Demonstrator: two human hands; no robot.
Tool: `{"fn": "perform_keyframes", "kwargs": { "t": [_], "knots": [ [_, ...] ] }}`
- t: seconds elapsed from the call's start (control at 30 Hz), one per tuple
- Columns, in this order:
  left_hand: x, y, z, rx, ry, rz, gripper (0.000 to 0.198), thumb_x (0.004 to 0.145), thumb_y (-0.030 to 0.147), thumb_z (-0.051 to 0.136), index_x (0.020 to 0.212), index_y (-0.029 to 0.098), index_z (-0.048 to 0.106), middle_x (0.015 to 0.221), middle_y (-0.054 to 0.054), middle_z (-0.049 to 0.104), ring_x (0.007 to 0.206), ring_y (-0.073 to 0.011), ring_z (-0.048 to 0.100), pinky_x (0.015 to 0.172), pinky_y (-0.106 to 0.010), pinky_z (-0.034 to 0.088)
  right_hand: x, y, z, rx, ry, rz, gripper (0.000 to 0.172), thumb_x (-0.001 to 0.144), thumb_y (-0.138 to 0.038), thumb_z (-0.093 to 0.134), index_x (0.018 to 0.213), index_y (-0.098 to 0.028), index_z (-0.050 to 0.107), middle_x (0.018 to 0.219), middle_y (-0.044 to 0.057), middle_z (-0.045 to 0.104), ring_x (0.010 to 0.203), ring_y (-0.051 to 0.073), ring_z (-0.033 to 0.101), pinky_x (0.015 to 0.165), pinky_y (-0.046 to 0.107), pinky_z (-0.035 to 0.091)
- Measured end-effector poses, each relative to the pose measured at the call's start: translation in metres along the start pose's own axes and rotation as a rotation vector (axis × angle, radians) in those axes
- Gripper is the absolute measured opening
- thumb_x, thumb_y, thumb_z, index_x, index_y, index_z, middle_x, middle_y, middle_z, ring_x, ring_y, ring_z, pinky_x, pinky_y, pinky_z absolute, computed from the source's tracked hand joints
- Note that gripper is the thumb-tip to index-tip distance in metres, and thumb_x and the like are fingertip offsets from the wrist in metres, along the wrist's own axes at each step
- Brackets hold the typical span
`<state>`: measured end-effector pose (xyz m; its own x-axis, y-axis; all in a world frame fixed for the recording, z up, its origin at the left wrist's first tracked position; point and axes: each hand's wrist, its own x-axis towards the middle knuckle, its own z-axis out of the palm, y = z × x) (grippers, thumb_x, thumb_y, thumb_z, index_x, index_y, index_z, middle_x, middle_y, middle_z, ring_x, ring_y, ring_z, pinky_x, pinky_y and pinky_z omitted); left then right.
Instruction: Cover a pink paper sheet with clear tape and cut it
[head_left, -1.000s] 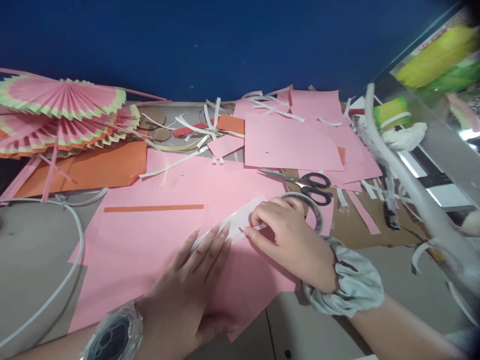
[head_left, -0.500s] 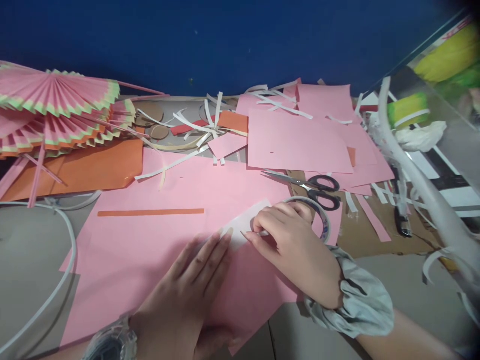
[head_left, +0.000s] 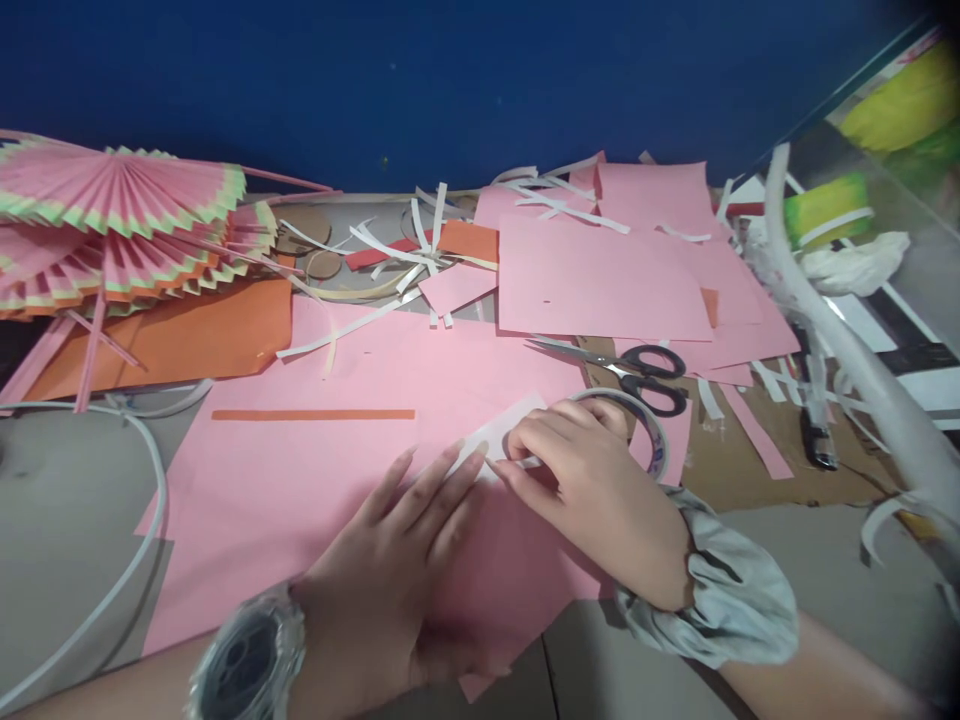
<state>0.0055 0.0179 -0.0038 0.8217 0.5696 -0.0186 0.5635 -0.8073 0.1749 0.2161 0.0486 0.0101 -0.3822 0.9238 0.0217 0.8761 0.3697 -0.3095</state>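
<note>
One white piece [head_left: 499,430] is pinned to the pink sheet [head_left: 337,370] by the left hand [head_left: 397,560], its fingers spread flat and wrapped around nothing, presumably so that slipping is prevented. Its edge is pinched, it seems, between thumb and fingers of the right hand [head_left: 592,490], probably for finer control. Counted nearby: one orange strip [head_left: 313,414], laid well clear of the fingers; one pair of scissors [head_left: 577,352] and one tape roll [head_left: 660,450], both kept near the right hand, likely for easy reach.
</note>
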Motion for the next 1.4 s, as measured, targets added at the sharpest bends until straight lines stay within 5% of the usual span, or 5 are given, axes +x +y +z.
{"fn": "perform_keyframes", "kwargs": {
  "t": [0.3, 0.73, 0.87, 1.03, 1.4],
  "knots": [
    [-0.003, 0.001, -0.005, -0.011, -0.055, -0.023, 0.083, 0.083, 0.066, 0.031, 0.142, 0.008, 0.024, 0.150, -0.011, 0.019, 0.139, -0.0268, 0.008, 0.111, -0.042, 0.002, -0.002, 0.003, -0.006, -0.006, 0.130, 0.013, 0.010, 0.085, -0.024, 0.049, 0.077, -0.020, 0.054, 0.066, -0.001, 0.058, 0.068, 0.014, 0.051, 0.085, 0.035, 0.031],
    [-0.026, 0.014, -0.022, 0.141, 0.063, -0.059, 0.084, 0.074, 0.067, 0.048, 0.129, 0.003, 0.047, 0.138, -0.018, 0.043, 0.132, -0.0313, 0.028, 0.110, -0.044, 0.005, -0.008, 0.007, -0.017, 0.133, 0.218, 0.096, 0.015, 0.090, -0.021, 0.042, 0.097, -0.020, 0.055, 0.095, 0.003, 0.065, 0.089, 0.016, 0.058, 0.080, 0.028, 0.040],
    [-0.019, 0.013, -0.020, 0.119, 0.107, -0.072, 0.071, 0.080, 0.063, 0.043, 0.119, 0.006, 0.056, 0.136, -0.018, 0.047, 0.128, -0.0323, 0.035, 0.109, -0.045, 0.012, -0.007, 0.007, -0.020, 0.147, 0.049, -0.043, 0.010, 0.088, -0.028, 0.050, 0.092, -0.022, 0.056, 0.094, 0.001, 0.063, 0.095, 0.017, 0.052, 0.089, 0.034, 0.032],
    [-0.012, 0.008, 0.000, 0.120, 0.043, -0.010, 0.088, 0.081, 0.067, 0.034, 0.138, 0.001, 0.029, 0.147, -0.022, 0.025, 0.135, -0.0357, 0.021, 0.108, -0.053, 0.010, -0.007, 0.001, -0.014, 0.057, -0.107, -0.041, 0.021, 0.086, -0.042, 0.052, 0.081, -0.021, 0.053, 0.089, 0.001, 0.058, 0.092, 0.019, 0.048, 0.084, 0.037, 0.028],
    [-0.014, 0.005, 0.005, 0.083, -0.005, 0.010, 0.082, 0.082, 0.065, 0.034, 0.139, 0.006, 0.031, 0.147, -0.018, 0.025, 0.137, -0.0341, 0.013, 0.108, -0.054, 0.002, -0.006, -0.005, -0.003, 0.010, -0.043, 0.054, 0.018, 0.084, -0.030, 0.053, 0.070, -0.019, 0.048, 0.076, -0.001, 0.052, 0.081, 0.017, 0.046, 0.079, 0.036, 0.026]
  ]
}}
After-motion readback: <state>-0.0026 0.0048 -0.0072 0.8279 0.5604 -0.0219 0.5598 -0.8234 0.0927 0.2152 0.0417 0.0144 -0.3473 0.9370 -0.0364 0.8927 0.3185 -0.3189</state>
